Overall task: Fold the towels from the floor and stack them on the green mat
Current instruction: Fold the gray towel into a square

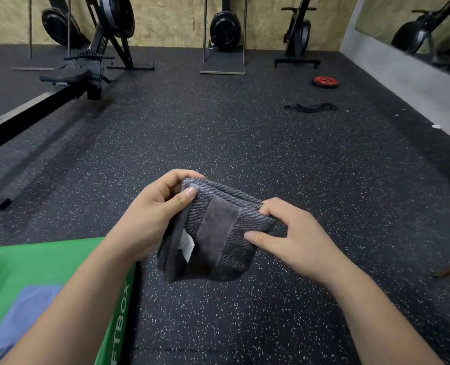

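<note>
Here, on a gym's speckled black rubber floor (245, 140), a person folds a towel in mid-air with both bare forearms reaching forward from the bottom of the frame. At far left a black rowing machine (60, 83) stretches its long rail toward the camera. Below it sits the green mat (47, 264), a smooth, blocky pad with white lettering on its side. A pale blue cloth (26, 312) lies over its near part; whether that is a folded towel cannot be told.

Just right of the mat, the left hand (152, 214) has a closed grip on the upper left corner of the towel (218, 233), the thumb pressed flat on the front and the fingers curled behind. The towel is dark grey, ribbed terry crossed by a smooth flat band, folded into a thick, roughly square bundle that hangs clear of the floor. A white care label (188, 245) shows at its left edge.

The right hand (295, 241) pinches the bundle's right side, fingers curled over the upper edge and the thumb lying along the front lower down.

Farther back on the right, a red weight plate (325, 81) lies flat on the floor, with a black cord (311, 107) strewn nearer the camera.
</note>
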Demonstrator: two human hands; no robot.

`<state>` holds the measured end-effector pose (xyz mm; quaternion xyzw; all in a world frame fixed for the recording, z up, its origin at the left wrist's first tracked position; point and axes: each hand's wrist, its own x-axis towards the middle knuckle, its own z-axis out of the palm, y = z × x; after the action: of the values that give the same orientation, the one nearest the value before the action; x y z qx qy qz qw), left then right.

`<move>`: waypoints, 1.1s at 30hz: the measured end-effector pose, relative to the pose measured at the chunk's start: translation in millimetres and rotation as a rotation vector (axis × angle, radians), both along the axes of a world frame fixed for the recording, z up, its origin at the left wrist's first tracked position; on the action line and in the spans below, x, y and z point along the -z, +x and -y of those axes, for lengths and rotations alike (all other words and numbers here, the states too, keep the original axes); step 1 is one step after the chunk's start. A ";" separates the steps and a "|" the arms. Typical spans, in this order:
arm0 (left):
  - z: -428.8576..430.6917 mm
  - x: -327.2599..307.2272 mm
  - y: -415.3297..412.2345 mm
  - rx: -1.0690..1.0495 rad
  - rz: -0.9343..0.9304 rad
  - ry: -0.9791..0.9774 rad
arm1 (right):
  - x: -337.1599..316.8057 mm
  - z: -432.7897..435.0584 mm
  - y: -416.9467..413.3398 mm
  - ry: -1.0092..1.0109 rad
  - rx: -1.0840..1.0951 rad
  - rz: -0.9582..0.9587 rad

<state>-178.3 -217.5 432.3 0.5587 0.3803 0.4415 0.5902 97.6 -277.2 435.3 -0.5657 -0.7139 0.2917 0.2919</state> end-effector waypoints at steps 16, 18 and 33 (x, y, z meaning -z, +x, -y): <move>-6.9 25.2 29.6 -0.445 -0.628 0.356 | 7.3 3.7 -22.7 0.059 0.126 -0.001; 1.6 20.8 42.4 -0.263 -0.610 0.439 | 8.5 0.2 -25.5 0.048 0.134 0.024; -1.2 23.4 28.0 -0.135 -0.569 0.377 | 14.8 -33.9 -67.9 -0.075 0.078 -0.061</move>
<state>-150.4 -216.4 408.8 0.7319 0.4776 0.3688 0.3165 29.7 -243.3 420.5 -0.5943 -0.6707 0.3240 0.3033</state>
